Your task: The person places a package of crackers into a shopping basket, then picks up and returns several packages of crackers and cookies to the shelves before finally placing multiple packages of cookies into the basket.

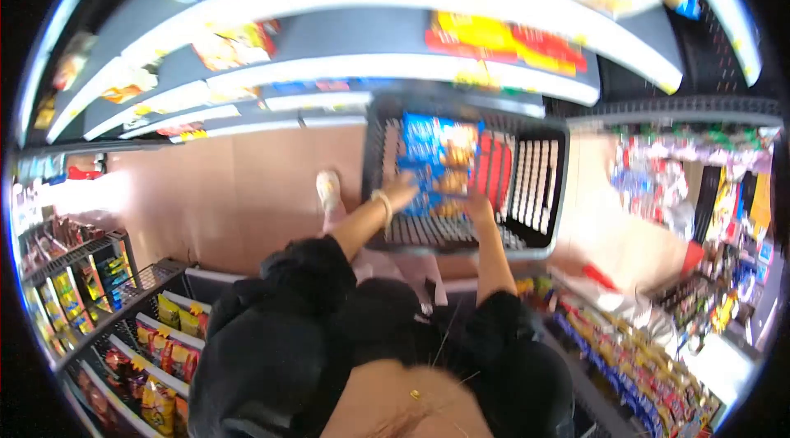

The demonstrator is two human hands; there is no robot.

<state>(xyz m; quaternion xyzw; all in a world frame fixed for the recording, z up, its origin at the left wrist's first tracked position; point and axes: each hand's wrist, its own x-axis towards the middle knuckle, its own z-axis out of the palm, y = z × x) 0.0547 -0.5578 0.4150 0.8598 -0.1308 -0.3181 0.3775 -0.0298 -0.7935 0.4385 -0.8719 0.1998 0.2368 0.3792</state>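
Observation:
A dark plastic shopping basket (562, 183) with slatted sides is below and ahead of me. Blue snack packets (421, 140) with golden food pictures lie within its outline, apparently two, one beyond the other. My left hand (401, 192), a pale band at its wrist, grips the left edge of the nearer packet. At the right edge, my right hand (478, 207) has its fingers closed on the same packet. Blur hides the fingertips. A red patch (494, 166) shows in the basket right of the packets.
Curved grey shelves (346, 30) with white front edges cross the top, bearing yellow and red snack bags (502, 39). Racks of packets (169, 347) stand at lower left, and more packets (629, 356) line the lower right. Tan floor (247, 183) and a shoe (328, 187) show left of the basket.

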